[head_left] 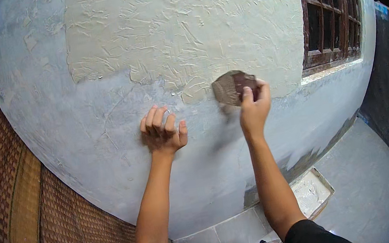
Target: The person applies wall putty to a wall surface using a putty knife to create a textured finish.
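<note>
Head view, person facing a wall (108,149). Right hand (253,110) grasps a scraper (232,87), thumb up its back, fingers wrapped round the far side. The flat blade lies up and to the left of the hand, pressed to the wall at the lower edge of the rough cream plaster patch (180,28). Blade's long axis runs approx. lower left to upper right. Left hand (163,133) holds nothing: palm on bare grey wall, fingers curled, just left of and slightly below the scraper. Right hand is the nearer one to the patch edge. Below the right forearm, a shallow tray (313,191) w/ pale residue rests on the floor (376,195). Wooden window (328,6) lies up and right of the right hand; woven brown panel (10,199) far left of the left hand. No labels or signs visible.
</note>
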